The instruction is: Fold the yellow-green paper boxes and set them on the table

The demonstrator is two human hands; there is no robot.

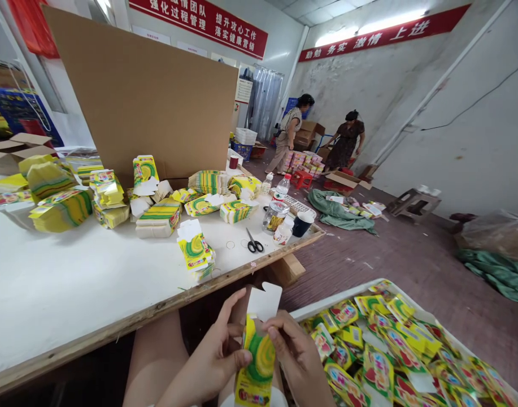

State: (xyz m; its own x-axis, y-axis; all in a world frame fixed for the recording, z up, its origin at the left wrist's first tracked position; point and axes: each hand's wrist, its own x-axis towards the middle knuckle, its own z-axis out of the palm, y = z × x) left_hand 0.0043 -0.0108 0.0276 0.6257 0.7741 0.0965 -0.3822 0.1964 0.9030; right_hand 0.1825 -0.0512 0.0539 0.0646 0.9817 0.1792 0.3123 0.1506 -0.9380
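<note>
Smooth, glossy printed-card carton [259, 357]

- Red banners [383, 33] are spanning pale, stained walls [466, 124].
- Lights [392, 21] are glowing overhead.
- A curtain [268, 104], apparently clear plastic, is hanging far back.
- A stool [412, 198] is standing on the purplish-brown floor [394, 254].

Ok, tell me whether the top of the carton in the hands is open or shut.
Open: the white flap of the yellow carton in the left hand and right hand sticks up, untucked.
</note>
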